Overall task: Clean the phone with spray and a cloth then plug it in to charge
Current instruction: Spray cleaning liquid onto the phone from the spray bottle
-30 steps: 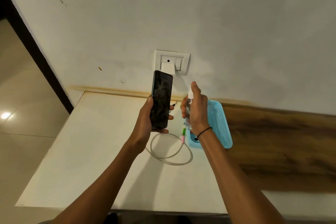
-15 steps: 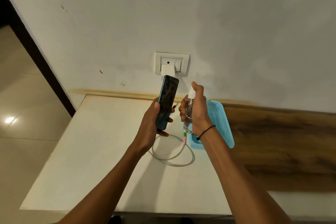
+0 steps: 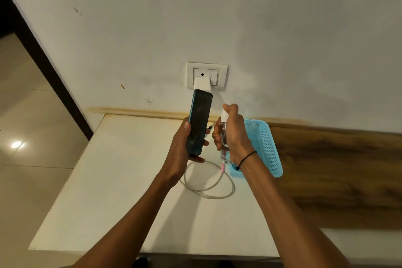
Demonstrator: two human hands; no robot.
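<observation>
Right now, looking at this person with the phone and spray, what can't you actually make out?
Head view only:
- Spray bottle: mostly wrapped by the right hand; its liquid level is unclear.
- Blue basket: its contents are hidden behind the right wrist and its own wall; no cloth shows.
- Cable: its free end is hidden behind the left hand and phone.
- Phone: any mist on the dark screen is too faint to see.

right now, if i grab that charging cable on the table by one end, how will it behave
The cable lies in a loose loop on the table, so it is probably floppy and will likely uncoil and trail. It looks thin, so probably light. Its far end seems to run towards the charger, which may tether it.
</observation>
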